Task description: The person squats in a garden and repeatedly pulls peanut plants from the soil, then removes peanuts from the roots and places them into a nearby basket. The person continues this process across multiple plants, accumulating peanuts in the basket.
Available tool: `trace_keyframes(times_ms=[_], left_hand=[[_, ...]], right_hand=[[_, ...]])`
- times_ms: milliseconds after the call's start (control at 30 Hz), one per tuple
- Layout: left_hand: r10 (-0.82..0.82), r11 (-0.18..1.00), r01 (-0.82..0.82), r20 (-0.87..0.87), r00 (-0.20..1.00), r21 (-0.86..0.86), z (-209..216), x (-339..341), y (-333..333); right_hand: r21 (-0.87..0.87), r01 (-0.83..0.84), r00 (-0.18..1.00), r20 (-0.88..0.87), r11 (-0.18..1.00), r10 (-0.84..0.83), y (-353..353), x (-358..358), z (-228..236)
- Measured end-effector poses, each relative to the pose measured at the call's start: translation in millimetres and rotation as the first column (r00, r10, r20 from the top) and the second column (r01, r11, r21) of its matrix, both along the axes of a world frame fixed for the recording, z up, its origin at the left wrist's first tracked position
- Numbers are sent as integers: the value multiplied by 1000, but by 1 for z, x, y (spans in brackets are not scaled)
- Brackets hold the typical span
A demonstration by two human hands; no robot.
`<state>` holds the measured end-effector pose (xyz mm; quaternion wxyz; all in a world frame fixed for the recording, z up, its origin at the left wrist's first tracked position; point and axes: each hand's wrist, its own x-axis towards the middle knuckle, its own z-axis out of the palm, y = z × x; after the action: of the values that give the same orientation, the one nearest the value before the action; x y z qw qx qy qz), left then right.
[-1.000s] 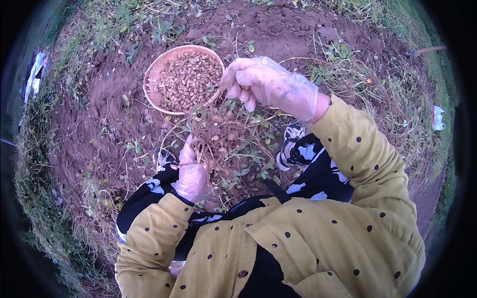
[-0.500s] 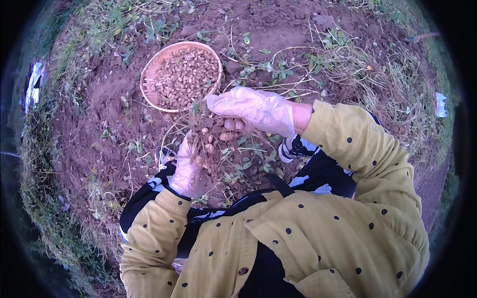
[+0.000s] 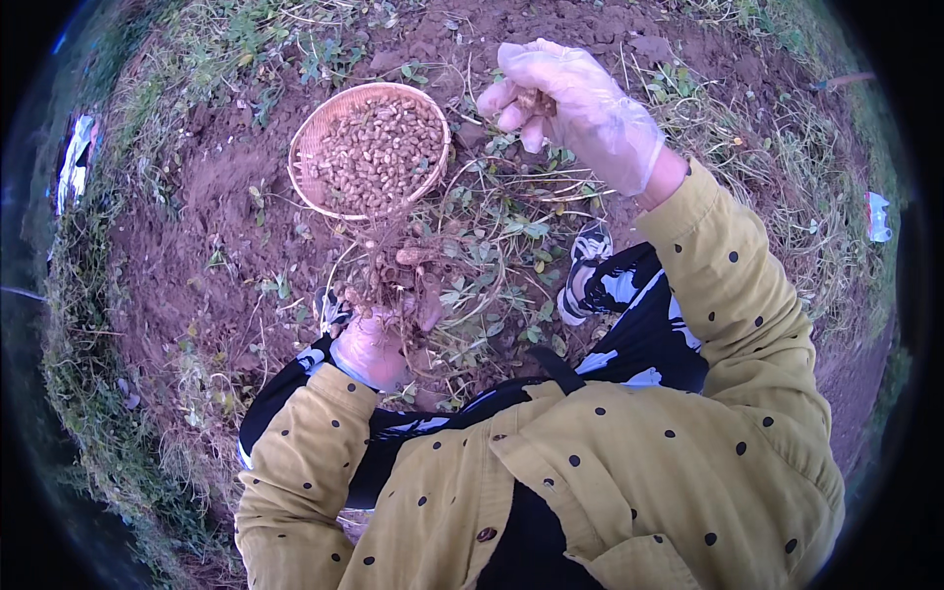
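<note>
In a thin clear glove, my left hand is closed round the roots of a peanut plant. Several pods still hang among those roots, and one plump peanut shows above my fingers. My right hand, gloved the same way, is raised to the right of the basket. Its fingers curl round tan peanuts, partly hidden by the glove. A round woven basket with many picked peanuts sits on the soil just beyond my left hand.
Pulled plants with leafy stems lie between my feet and off to the right. My shoe stands right of them. Bare brown soil lies left of the basket, with grass at the far left. A pale plastic piece lies far right.
My right hand has left the roots and swung up and to the right with peanuts in its fingers. The left hand keeps hold of the plant in nearly the same place.
</note>
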<state>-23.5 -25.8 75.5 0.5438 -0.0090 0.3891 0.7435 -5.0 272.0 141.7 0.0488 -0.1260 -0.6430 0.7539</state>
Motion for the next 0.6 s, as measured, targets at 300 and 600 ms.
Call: trace_keyframes(times_ms=[300,600], left_hand=[[-80,996,79,-7,997,-35,-42,-4,-23],[70,970,-52,65,995,-238,-21,6,-11]], right_hand=[[386,-337,942,151,859,301,-57,15,0],[582,-540,840,320,608,439,-71,22,-17]])
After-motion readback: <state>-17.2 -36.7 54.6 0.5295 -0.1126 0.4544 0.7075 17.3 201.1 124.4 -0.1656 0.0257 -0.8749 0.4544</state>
